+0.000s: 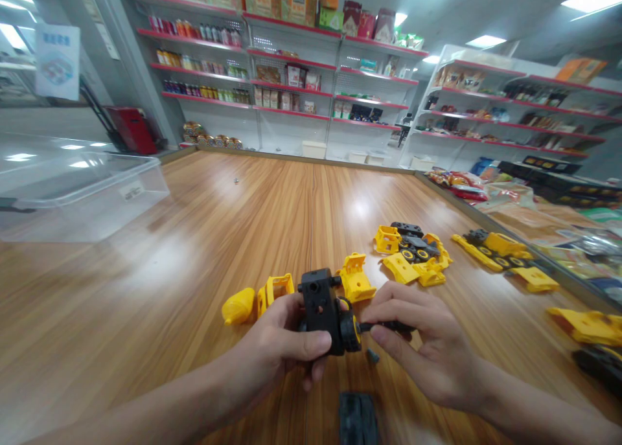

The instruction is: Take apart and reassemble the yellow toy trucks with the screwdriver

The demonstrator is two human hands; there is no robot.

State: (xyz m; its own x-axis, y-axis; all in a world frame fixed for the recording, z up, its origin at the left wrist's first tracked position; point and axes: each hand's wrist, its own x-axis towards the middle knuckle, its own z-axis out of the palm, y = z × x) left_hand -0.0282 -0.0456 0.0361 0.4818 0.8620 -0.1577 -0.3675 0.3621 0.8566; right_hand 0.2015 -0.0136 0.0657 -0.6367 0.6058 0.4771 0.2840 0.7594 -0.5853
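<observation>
My left hand (291, 338) is closed around a black toy truck chassis (318, 309), held tilted above the wooden table. A black wheel with a yellow hub (350, 331) sits on the chassis's right side. My right hand (427, 341) pinches a dark screwdriver (389, 326), its tip pointed at the wheel's hub. Whether the tip sits inside the hub I cannot tell. Just behind the chassis lie a yellow rounded drum (238, 306), a yellow cab frame (275, 291) and a yellow body piece (356, 278). A small grey part (372, 355) rests below the wheel.
A dark block-like part (358, 419) lies at the table's near edge. More yellow and black toy truck parts (413, 254) spread to the right, with another group (500, 251) beyond. A clear plastic bin (82, 195) stands at left. Stocked shelves (291, 63) line the back.
</observation>
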